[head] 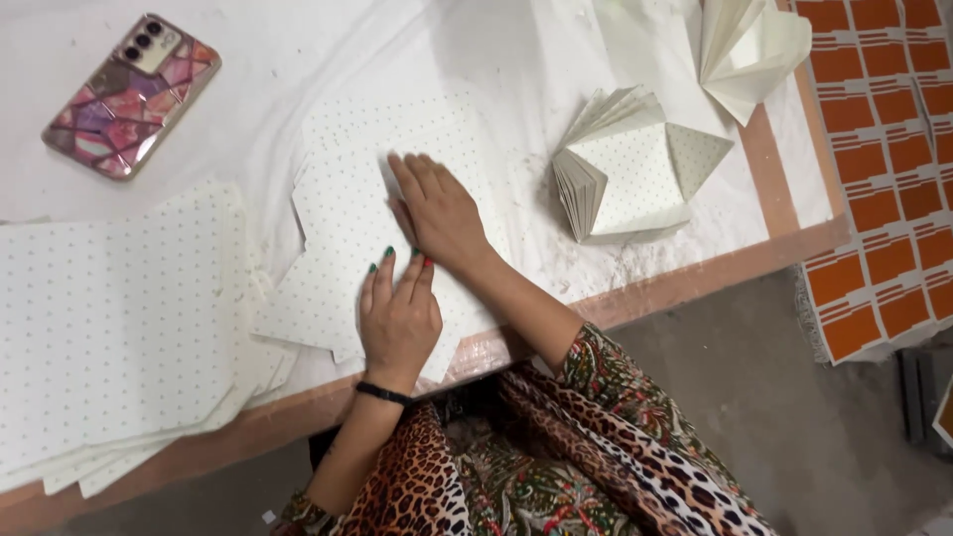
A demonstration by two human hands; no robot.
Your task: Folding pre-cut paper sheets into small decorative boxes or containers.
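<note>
Sheets of cream paper printed with small dots (109,318) are stacked in a loose pile at the left edge of a white-covered table (496,60), their cut corners fanned out over the table's front edge. Above the pile, a phone in a pink and purple patterned case (131,94) is laid face down.

Toward the middle, one dotted sheet (342,213) is spread flat on top of a few others. It is pressed down by both hands. The left hand (399,313) is laid palm down on the sheet's near part, fingers together and pointing away, with a black band at the wrist. The right hand (437,210) is laid flat just beyond it, fingers extended and close together, smoothing the paper. Nothing is gripped by either hand.

Further right, a stack of already folded dotted pieces (625,169) is set on the table, well apart from the hands, and plain folded cream paper (749,45) is seen at the top. Orange labels on a backing sheet (879,179) fill the far right.

Judging by the piles, some pieces are folded, while far more flat sheets remain.
</note>
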